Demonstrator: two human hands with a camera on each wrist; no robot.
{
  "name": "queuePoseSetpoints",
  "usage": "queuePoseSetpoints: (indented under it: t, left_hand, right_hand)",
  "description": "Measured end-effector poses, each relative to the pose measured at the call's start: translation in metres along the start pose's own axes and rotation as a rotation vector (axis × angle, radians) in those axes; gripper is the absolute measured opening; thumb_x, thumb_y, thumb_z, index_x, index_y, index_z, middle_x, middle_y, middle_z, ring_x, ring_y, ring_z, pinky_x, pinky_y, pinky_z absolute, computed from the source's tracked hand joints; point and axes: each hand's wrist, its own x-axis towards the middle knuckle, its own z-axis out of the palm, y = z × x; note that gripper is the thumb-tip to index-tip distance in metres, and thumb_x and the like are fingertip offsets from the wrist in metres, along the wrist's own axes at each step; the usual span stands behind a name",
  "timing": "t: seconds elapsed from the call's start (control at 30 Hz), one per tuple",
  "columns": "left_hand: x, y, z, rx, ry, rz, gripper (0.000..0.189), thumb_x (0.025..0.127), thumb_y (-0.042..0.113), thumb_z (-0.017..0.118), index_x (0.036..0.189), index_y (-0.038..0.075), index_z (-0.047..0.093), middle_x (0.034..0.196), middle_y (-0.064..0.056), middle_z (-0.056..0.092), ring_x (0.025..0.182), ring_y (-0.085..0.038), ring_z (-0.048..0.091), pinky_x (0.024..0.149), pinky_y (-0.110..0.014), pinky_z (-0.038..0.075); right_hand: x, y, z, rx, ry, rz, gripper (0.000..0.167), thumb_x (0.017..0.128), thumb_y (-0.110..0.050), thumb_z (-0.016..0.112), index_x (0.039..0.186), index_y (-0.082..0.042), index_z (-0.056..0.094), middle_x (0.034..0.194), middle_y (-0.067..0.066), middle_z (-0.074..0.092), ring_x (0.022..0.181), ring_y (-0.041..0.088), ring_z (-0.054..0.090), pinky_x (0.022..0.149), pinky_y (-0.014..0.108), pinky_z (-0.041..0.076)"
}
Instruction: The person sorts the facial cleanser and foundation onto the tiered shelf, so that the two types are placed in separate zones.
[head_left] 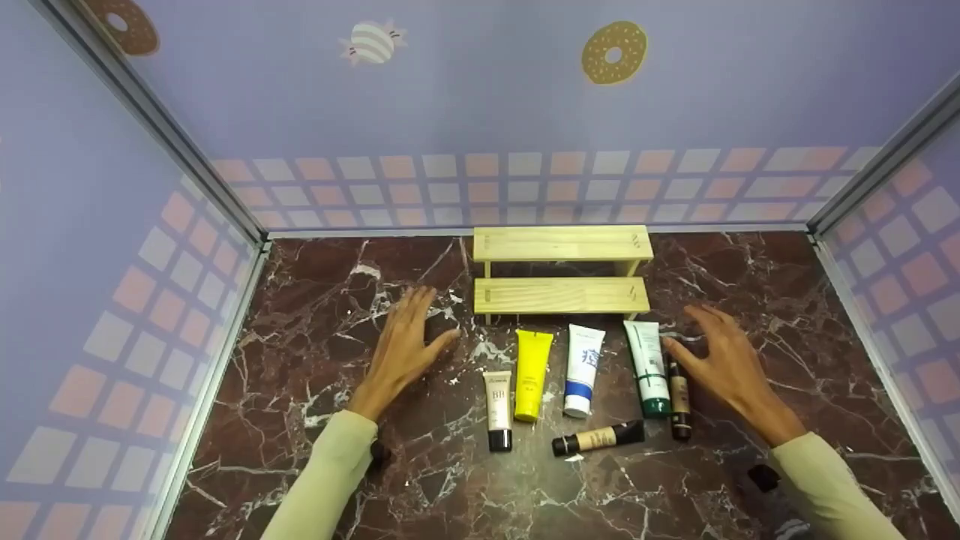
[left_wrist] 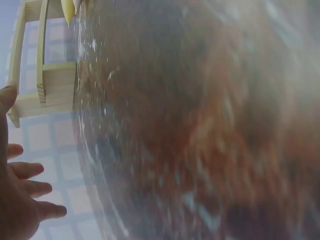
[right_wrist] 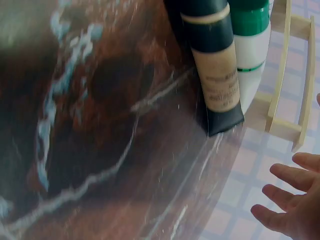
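Plainly, I hold nothing: my left hand (head_left: 405,341) is left of the wooden stand (head_left: 561,295), fingers extended and thumb spread wide, and my right hand (head_left: 726,364) is past the stand's right end, fingers equally loose and parted. All 6 tubes lie on the near side of the stand. Closest to it, in a rough row, are the yellow tube (head_left: 533,376), the white-and-blue tube (head_left: 583,371) and the white-and-green tube (head_left: 648,369). Farther from it are the BB tube (head_left: 499,412) and the crosswise black tube (head_left: 598,437); the outer black tube (head_left: 679,401) lies just beyond its right end, near my right thumb but apart from my fingers. I judge the step in hand to be a pause between holds. Picking up any of the 6 would call for moving 1 hand inward and narrowing thumb and fingers around its sides.
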Motion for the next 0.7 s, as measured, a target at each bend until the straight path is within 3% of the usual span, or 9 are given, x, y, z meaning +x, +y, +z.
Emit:
queuePoseSetpoints:
  t: [0.1,0.2,0.33,0.43,0.7]
  left_hand:
    - [0.003,0.004,0.006,-0.094,0.026,-0.033,0.080,0.102,0.049,0.078,0.161,0.002,0.052,0.162,-0.025,0.053,0.150,-0.047,0.050,0.124,-0.065,0.043]
    - [0.007,0.008,0.012,-0.172,0.055,-0.048,0.072,0.101,0.044,0.080,0.155,0.002,0.059,0.154,-0.024,0.060,0.142,-0.044,0.058,0.120,-0.062,0.049]
    - [0.016,0.012,0.023,-0.302,0.088,-0.013,0.065,0.099,0.033,0.084,0.148,-0.004,0.063,0.150,-0.028,0.062,0.142,-0.046,0.057,0.125,-0.061,0.043]
    - [0.022,0.011,0.036,-0.403,0.102,0.000,0.064,0.099,0.034,0.084,0.147,-0.004,0.064,0.151,-0.029,0.061,0.143,-0.045,0.056,0.124,-0.061,0.043]
    - [0.036,0.025,0.054,-0.672,0.109,-0.101,0.066,0.099,0.013,0.085,0.154,-0.009,0.056,0.160,-0.028,0.052,0.150,-0.045,0.051,0.115,-0.048,0.056]
  right_hand:
    - [-0.001,-0.002,0.006,0.037,-0.026,0.035,0.068,0.102,-0.031,0.081,0.151,0.010,0.058,0.150,0.039,0.056,0.139,0.058,0.051,0.110,0.081,0.043]
    - [-0.003,-0.002,0.012,0.072,-0.070,0.070,0.068,0.103,-0.031,0.080,0.151,0.011,0.057,0.149,0.039,0.057,0.138,0.058,0.051,0.111,0.080,0.043]
    - [-0.004,-0.001,0.020,0.097,-0.120,0.105,0.070,0.103,-0.033,0.080,0.151,0.013,0.056,0.149,0.039,0.057,0.139,0.059,0.050,0.115,0.079,0.040]
    - [-0.005,-0.001,0.025,0.099,-0.135,0.127,0.071,0.102,-0.034,0.080,0.150,0.012,0.057,0.147,0.038,0.059,0.140,0.058,0.049,0.118,0.077,0.039]
    - [-0.006,-0.002,0.039,0.093,-0.132,0.156,0.077,0.098,-0.037,0.084,0.149,0.015,0.056,0.139,0.039,0.063,0.131,0.057,0.054,0.113,0.075,0.044]
